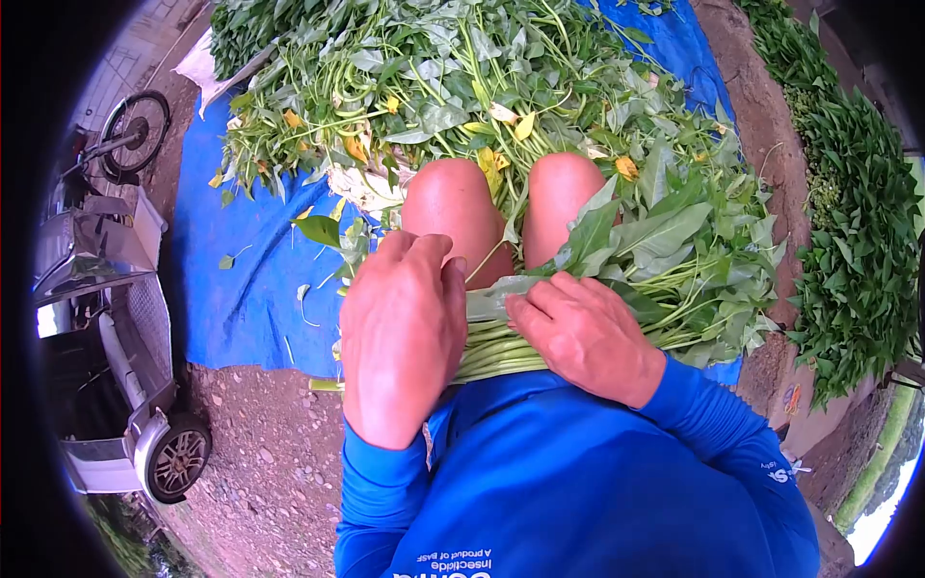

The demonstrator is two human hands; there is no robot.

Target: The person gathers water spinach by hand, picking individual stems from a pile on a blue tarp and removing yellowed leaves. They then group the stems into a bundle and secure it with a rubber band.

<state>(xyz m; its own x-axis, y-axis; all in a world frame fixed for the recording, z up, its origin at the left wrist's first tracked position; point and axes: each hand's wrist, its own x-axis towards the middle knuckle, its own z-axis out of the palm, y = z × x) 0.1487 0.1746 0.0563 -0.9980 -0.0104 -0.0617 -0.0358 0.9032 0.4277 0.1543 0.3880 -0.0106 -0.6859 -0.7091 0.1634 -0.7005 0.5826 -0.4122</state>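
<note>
- My left hand (405, 332) sits in the lower middle of the frame with its back towards me. Its fingers curl down over the stem end of a bundle of greens (636, 260), closed around it.
- My right hand (583, 332) lies just right of the left one, on top of the same bundle. The fingers are bent and point left, pressing on a pale leaf. The thumb is hidden, so I cannot tell whether this hand grips or only presses.
- The bundle lies across my lap, touching both hands. Its stems (496, 354) run between my hands at the centre, and its leaves fan out to the right of the frame.
- My bare knees (453, 207) show just above my hands, and leaves lie between them.
- Beyond my knees, a big loose pile of greens (434, 67) fills the upper middle, with a few yellow leaves mixed in.
- The pile rests on a blue tarp (241, 289), which spreads to the left of my knees over stony dirt ground (260, 462).
- A motorbike (116, 318) stands at the left edge, well apart from the tarp's pile.
- More greens (858, 241) lie heaped along the right edge.
</note>
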